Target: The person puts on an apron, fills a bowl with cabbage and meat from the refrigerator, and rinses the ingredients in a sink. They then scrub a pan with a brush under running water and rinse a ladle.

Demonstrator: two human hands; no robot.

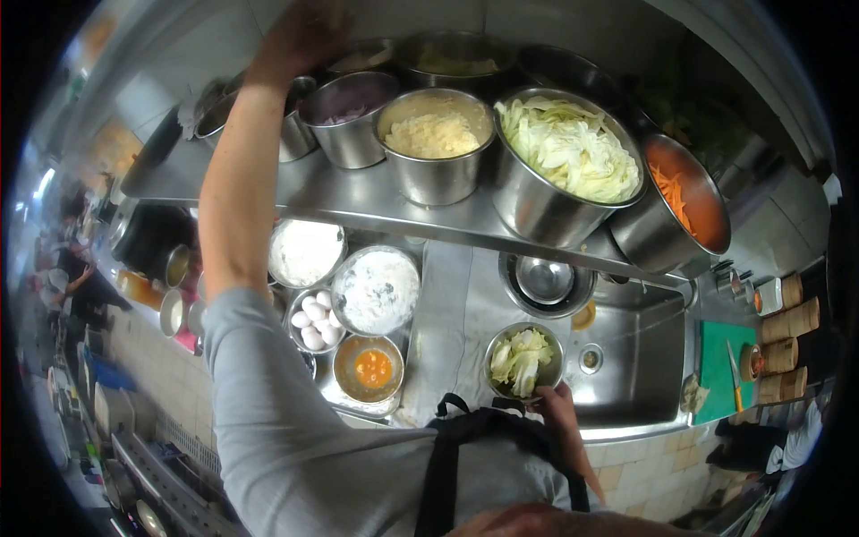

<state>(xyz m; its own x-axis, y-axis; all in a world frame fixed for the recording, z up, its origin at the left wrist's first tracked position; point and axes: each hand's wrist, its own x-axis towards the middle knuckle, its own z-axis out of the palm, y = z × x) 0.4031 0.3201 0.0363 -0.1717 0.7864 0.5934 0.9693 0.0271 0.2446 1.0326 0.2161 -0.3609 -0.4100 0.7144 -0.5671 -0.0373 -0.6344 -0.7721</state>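
One small bowl of chopped cabbage sits on the counter at the edge of the sink, close to the person's body. The right hand grips its near rim, fingers closed on the steel. The left hand is raised to the back row of containers on the steel shelf. It is blurred there, so I cannot tell whether its fingers are apart or together.

On the shelf stand a large cabbage bowl, a carrot bowl and a bowl of pale grated food. Below the shelf, left of the small bowl, are a bowl of eggs and a bowl holding a yolk. A green cutting board lies right of the sink.
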